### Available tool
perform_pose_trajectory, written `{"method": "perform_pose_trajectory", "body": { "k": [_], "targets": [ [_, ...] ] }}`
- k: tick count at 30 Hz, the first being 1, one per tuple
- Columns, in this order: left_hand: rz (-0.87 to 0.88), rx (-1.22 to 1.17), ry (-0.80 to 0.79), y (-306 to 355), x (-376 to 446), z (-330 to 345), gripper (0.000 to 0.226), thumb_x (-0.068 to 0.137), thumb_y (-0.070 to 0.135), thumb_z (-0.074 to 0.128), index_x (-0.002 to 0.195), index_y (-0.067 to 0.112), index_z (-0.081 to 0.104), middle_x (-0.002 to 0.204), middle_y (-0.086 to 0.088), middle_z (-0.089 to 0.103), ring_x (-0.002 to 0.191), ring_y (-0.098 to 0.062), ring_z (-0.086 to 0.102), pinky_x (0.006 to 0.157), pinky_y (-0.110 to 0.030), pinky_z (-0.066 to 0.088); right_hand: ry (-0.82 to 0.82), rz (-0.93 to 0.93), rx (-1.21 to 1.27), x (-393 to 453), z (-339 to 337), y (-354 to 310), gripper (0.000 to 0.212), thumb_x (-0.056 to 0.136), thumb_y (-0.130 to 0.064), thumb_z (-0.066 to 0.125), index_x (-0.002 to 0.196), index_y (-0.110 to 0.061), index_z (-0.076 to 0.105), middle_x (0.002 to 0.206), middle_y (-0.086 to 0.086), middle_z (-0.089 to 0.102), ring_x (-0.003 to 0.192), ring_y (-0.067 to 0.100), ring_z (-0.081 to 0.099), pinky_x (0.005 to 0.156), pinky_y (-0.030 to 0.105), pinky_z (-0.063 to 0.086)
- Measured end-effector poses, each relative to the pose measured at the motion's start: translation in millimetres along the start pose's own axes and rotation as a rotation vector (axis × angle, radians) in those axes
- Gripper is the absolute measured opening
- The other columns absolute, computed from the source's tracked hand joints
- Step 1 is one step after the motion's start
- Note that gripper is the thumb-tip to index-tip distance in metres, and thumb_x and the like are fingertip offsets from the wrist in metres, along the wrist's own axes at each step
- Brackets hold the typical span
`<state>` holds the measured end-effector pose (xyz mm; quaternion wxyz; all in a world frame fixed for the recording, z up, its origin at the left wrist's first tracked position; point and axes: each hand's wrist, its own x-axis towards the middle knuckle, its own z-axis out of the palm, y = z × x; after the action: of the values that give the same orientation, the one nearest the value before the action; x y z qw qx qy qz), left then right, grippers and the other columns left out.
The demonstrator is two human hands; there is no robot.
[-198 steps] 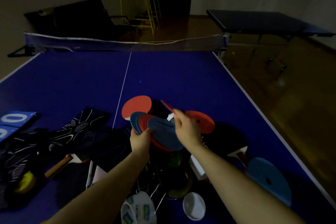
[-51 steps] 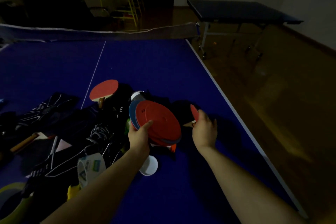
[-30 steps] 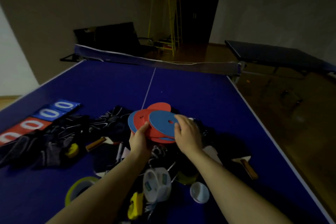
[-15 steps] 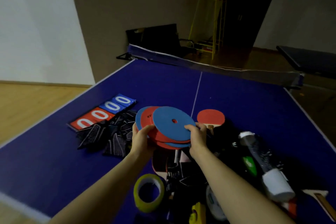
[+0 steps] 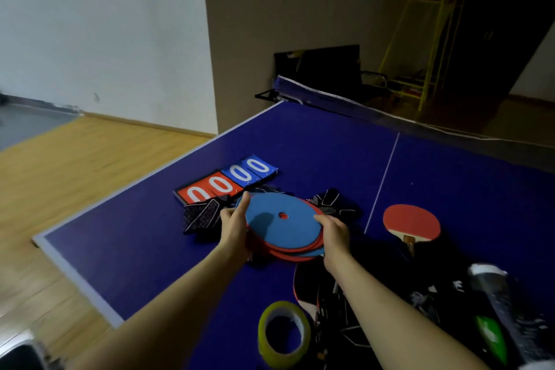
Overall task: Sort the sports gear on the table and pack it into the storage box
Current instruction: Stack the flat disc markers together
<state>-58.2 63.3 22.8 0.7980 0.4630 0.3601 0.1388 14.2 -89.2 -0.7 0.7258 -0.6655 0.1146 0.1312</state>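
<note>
I hold a stack of flat red and blue discs (image 5: 279, 225), each with a small centre hole, just above the blue table-tennis table (image 5: 315, 147). A blue disc lies on top. My left hand (image 5: 235, 224) grips the stack's left edge and my right hand (image 5: 335, 231) grips its right edge. A red paddle (image 5: 411, 224) lies to the right of the stack. Black patterned gloves (image 5: 204, 213) lie under and left of the stack. No storage box is clearly in view.
A red and blue score flip-board (image 5: 225, 182) lies beyond the gloves. A yellow tape roll (image 5: 283, 330) sits near my right forearm. A dark tube with a white cap (image 5: 504, 306) and dark gear lie at lower right. The table's left edge (image 5: 81, 273) drops to wooden floor.
My view has swung left toward the table's left corner. Both hands stay on the disc stack, which now sits squarer and lower over the gloves.
</note>
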Motion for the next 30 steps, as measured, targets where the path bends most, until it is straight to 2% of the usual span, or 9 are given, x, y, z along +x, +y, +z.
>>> {"method": "perform_pose_trajectory", "body": {
  "k": [2,5,7,9,11,17,21,25,30],
  "targets": [
    [0.013,0.069,0.065,5.2,8.3,-11.6,0.049,0.09,0.054,0.052,0.11,0.011,0.04,0.11,-0.011,0.051,0.103,-0.031,0.054,0.086,-0.052,0.048,-0.058,0.027,0.016,0.7,12.0,5.2,0.01,0.086,-0.015,0.061,0.094,-0.009,0.063,0.092,0.012,0.067,0.082,0.028,0.063,0.067,0.031,0.051],
    [0.07,0.156,0.092,9.7,19.6,-31.4,0.041,0.095,0.05,0.045,0.112,0.013,0.038,0.108,-0.006,0.047,0.092,-0.019,0.049,0.08,-0.038,0.038,-0.13,0.01,-0.05,-0.5,38.4,14.7,0.021,0.084,-0.019,0.066,0.098,-0.019,0.051,0.11,0.013,0.061,0.1,0.03,0.061,0.085,0.042,0.053],
    [0.113,0.174,0.081,16.7,24.2,-44.1,0.044,0.095,0.045,0.049,0.126,0.015,0.041,0.108,-0.002,0.05,0.087,-0.014,0.049,0.079,-0.035,0.036,-0.178,-0.051,-0.187,-3.2,61.3,20.0,0.033,0.083,-0.024,0.069,0.106,-0.022,0.044,0.116,0.01,0.058,0.106,0.03,0.058,0.095,0.048,0.048],
    [0.136,0.181,0.061,26.2,30.6,-58.1,0.058,0.091,0.042,0.058,0.139,0.016,0.039,0.123,-0.005,0.051,0.098,-0.017,0.049,0.081,-0.036,0.039,-0.214,-0.133,-0.323,-7.2,83.9,21.8,0.043,0.084,-0.03,0.068,0.116,-0.021,0.041,0.119,0.007,0.056,0.108,0.026,0.057,0.096,0.044,0.048],
    [0.103,0.19,0.046,37.2,41.9,-74.7,0.064,0.086,0.04,0.066,0.14,0.016,0.041,0.13,-0.008,0.05,0.103,-0.02,0.048,0.082,-0.037,0.042,-0.203,-0.209,-0.411,-9.1,108.3,19.9,0.049,0.086,-0.032,0.066,0.126,-0.016,0.041,0.12,0.006,0.056,0.107,0.023,0.057,0.089,0.035,0.05],
    [0.11,0.233,0.076,73.5,85.9,-135.1,0.062,0.082,0.031,0.072,0.135,0.015,0.045,0.125,-0.007,0.055,0.106,-0.025,0.054,0.08,-0.037,0.047,-0.103,-0.275,-0.543,-12.9,196.9,27.3,0.055,0.087,-0.038,0.06,0.134,-0.016,0.043,0.126,0.006,0.057,0.109,0.024,0.058,0.088,0.039,0.053],
    [0.171,0.284,0.116,98.2,113.4,-176.5,0.055,0.083,0.03,0.072,0.13,0.017,0.049,0.123,-0.006,0.058,0.101,-0.021,0.056,0.079,-0.037,0.05,-0.064,-0.287,-0.577,-20.9,246.5,36.9,0.043,0.09,-0.031,0.058,0.129,-0.014,0.048,0.12,0.004,0.061,0.103,0.023,0.06,0.079,0.03,0.05],
    [0.203,0.341,0.18,118.3,127.8,-219.9,0.05,0.084,0.03,0.07,0.128,0.019,0.05,0.121,-0.005,0.06,0.103,-0.021,0.058,0.085,-0.039,0.052,-0.139,-0.302,-0.633,-28.8,291.0,47.5,0.046,0.092,-0.029,0.057,0.133,-0.011,0.045,0.127,0.008,0.057,0.11,0.025,0.057,0.083,0.028,0.047],
    [0.268,0.313,0.318,135.0,123.4,-271.9,0.061,0.088,0.029,0.066,0.142,0.024,0.038,0.13,0.0,0.05,0.116,-0.023,0.052,0.092,-0.037,0.047,-0.287,-0.349,-0.685,-44.5,346.7,63.1,0.055,0.093,-0.034,0.054,0.14,-0.011,0.036,0.137,0.009,0.049,0.121,0.027,0.051,0.096,0.039,0.047]
  ]
}}
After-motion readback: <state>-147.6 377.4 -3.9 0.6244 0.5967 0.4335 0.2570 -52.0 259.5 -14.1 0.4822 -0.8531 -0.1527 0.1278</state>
